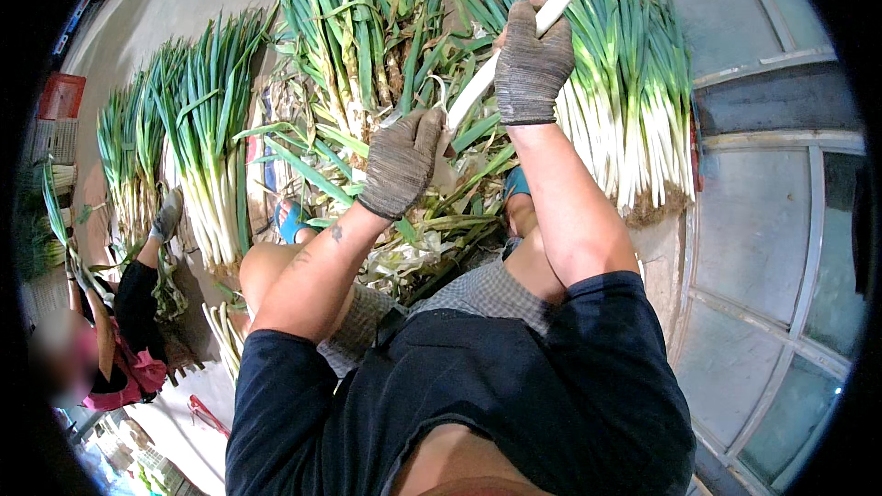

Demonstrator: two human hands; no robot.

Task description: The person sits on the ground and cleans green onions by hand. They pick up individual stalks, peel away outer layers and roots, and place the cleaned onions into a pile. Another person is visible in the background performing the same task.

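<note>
My right hand (535,58), in a worn knitted glove, is closed around the white shaft of a long green onion (475,93). The stalk slants from the lower left to the upper right, where its green part leaves the picture. At its lower end my left hand (406,162), gloved too, has its fingers pinched near the root; a thin curled strip of peel stands up beside them. Whether these fingers hold the stalk or only peel is unclear. Below both hands lies a heap of stripped leaves and peelings (413,255) between my feet.
Ahead stands a pile of untrimmed green onions (358,34). White-stemmed green onions (627,103) lie at the right beside a metal-framed panel wall (751,220). More bundles (210,145) lie at the left, near a seated person (131,331) handling a stalk. A red crate (62,96) is farther off.
</note>
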